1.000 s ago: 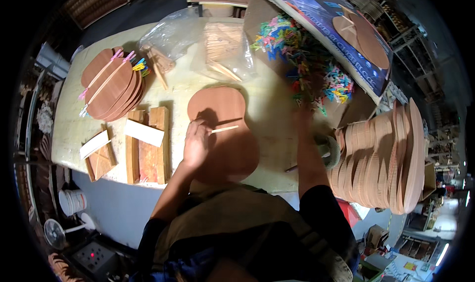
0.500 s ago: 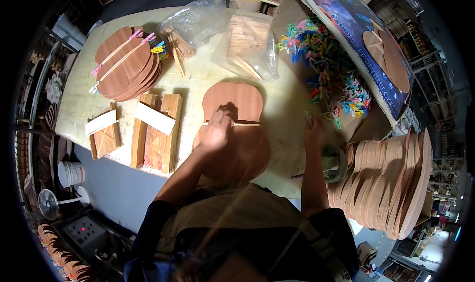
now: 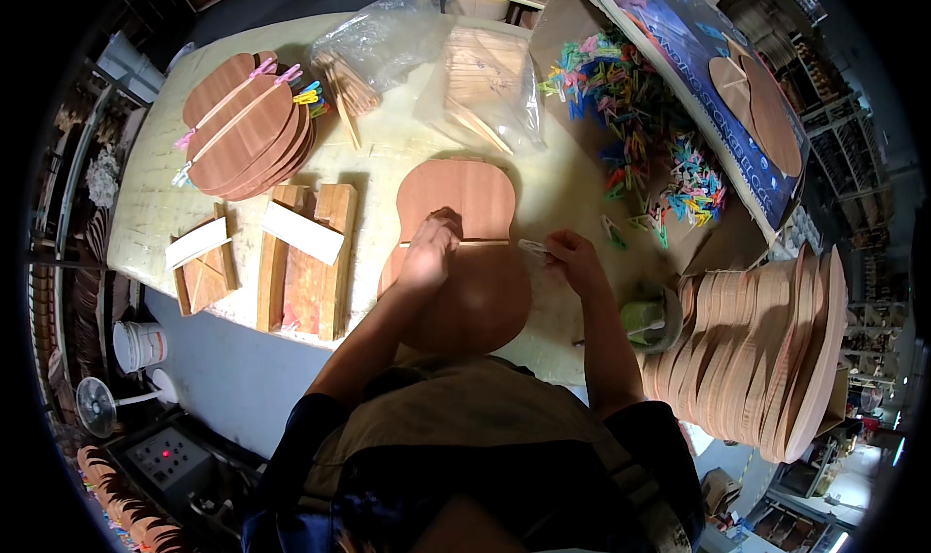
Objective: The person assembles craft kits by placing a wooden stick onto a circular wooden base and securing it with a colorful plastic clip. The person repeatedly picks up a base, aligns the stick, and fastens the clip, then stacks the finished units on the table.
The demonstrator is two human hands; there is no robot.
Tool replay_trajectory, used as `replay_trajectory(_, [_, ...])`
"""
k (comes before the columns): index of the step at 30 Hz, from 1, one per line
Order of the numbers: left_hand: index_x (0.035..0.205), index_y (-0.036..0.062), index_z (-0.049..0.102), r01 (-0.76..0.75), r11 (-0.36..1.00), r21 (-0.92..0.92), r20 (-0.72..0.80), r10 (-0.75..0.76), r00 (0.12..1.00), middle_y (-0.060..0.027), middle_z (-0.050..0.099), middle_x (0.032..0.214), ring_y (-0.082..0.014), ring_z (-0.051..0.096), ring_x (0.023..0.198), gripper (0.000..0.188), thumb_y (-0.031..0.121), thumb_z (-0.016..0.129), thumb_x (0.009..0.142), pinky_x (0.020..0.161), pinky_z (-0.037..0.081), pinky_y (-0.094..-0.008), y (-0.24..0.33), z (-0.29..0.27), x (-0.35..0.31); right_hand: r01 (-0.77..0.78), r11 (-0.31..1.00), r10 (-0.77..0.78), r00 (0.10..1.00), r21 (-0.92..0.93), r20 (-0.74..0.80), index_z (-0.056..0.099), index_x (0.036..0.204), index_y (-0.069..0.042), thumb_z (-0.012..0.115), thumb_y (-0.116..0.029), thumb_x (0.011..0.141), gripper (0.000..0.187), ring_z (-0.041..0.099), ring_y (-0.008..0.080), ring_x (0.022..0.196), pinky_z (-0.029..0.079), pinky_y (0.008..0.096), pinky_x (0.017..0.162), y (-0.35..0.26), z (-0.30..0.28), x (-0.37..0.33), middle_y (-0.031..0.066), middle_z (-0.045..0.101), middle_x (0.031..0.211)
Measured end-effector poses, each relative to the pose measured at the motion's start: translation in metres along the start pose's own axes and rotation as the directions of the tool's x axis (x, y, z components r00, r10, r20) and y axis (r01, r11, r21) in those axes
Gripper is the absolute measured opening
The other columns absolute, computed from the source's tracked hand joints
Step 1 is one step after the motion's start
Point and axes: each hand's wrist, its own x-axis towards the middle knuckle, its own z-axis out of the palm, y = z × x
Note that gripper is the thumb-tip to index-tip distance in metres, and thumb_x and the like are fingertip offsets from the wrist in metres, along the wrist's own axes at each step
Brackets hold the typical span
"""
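Observation:
In front of me on the table lies a guitar-shaped wooden plate (image 3: pixel 465 301). A thin wooden strip (image 3: pixel 487 243) runs across its waist. My left hand (image 3: pixel 433 250) rests on the plate's left half, its curled fingers closed on the strip. In my right hand (image 3: pixel 577 262), a white clothespin (image 3: pixel 532 248) is pinched between thumb and fingers. Its tip points left, just short of the strip's right end.
A box of coloured clothespins (image 3: pixel 679 179) stands at the right, near stacked wooden plates (image 3: pixel 752 359). Several clipped plates (image 3: pixel 242 136) lie at the far left beside wooden blocks (image 3: pixel 335 252). A plastic bag of strips (image 3: pixel 490 78) lies behind. A green container (image 3: pixel 645 320) is by my right forearm.
My right hand has come left and forward from beside the clothespin box, bringing the white clothespin to the plate's right edge. My left hand has stayed on the strip.

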Motion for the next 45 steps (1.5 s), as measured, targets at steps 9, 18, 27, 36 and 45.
replay_trajectory(9, [0.074, -0.0003, 0.049, -0.004, 1.0, 0.022, -0.034, 0.005, 0.999, -0.014, 0.055, 0.087, -0.0323, 0.053, 0.087, 0.007, -0.007, 0.051, 0.071, 0.078, 0.043, -0.037, 0.003, 0.001, 0.0, 0.028, 0.472, -0.54, 0.799, -0.881, -0.264, 0.062, 0.095, -0.001, 0.064, -0.029, 0.082, 0.031, 0.064, 0.0292, 0.073, 0.05, 0.0382, 0.069, 0.011, -0.023, 0.005, 0.0146, 0.065, 0.081])
replay_trajectory(18, [0.073, 0.0003, 0.047, -0.002, 1.0, -0.023, 0.008, 0.002, 1.0, -0.0149, 0.055, 0.09, -0.033, 0.053, 0.093, 0.011, -0.009, 0.053, 0.071, 0.081, 0.044, -0.0379, 0.005, -0.004, 0.003, -0.186, 0.583, -0.361, 0.813, -0.791, -0.457, 0.061, 0.09, -0.001, 0.063, -0.037, 0.079, 0.037, 0.064, 0.0334, 0.077, 0.049, 0.0403, 0.071, 0.039, 0.006, 0.02, 0.0154, 0.066, 0.08])
replay_trajectory(27, [0.073, 0.0003, 0.047, 0.021, 1.0, 0.001, 0.008, -0.021, 1.0, -0.015, 0.056, 0.09, -0.0333, 0.053, 0.094, 0.013, -0.011, 0.053, 0.07, 0.082, 0.044, -0.0383, -0.006, 0.001, -0.005, -0.315, 0.48, -0.32, 0.806, -0.819, -0.498, 0.06, 0.093, 0.0, 0.057, -0.042, 0.082, 0.044, 0.064, 0.0375, 0.081, 0.049, 0.0444, 0.074, 0.001, 0.025, 0.006, 0.0203, 0.065, 0.082])
replay_trajectory(36, [0.075, -0.0007, 0.05, -0.019, 1.0, -0.014, 0.007, 0.019, 1.0, -0.0166, 0.055, 0.091, -0.0348, 0.052, 0.093, 0.007, -0.007, 0.052, 0.072, 0.08, 0.043, -0.039, 0.003, -0.006, 0.0, -0.29, 0.377, -0.352, 0.833, -0.88, -0.426, 0.06, 0.099, 0.003, 0.059, -0.046, 0.08, 0.053, 0.064, 0.0373, 0.084, 0.05, 0.0443, 0.077, 0.009, 0.03, 0.029, 0.0219, 0.065, 0.084])
replay_trajectory(45, [0.072, 0.0006, 0.047, -0.032, 0.999, -0.031, -0.009, 0.031, 0.999, -0.0163, 0.054, 0.091, -0.035, 0.052, 0.09, 0.011, -0.009, 0.053, 0.07, 0.079, 0.043, -0.0387, -0.005, 0.0, -0.002, -0.004, 0.916, 0.086, 0.979, 0.402, -0.185, 0.059, 0.101, 0.002, 0.057, -0.011, 0.088, 0.018, 0.065, 0.0243, 0.085, 0.054, 0.0379, 0.078, 0.028, 0.027, 0.014, 0.0121, 0.065, 0.092])
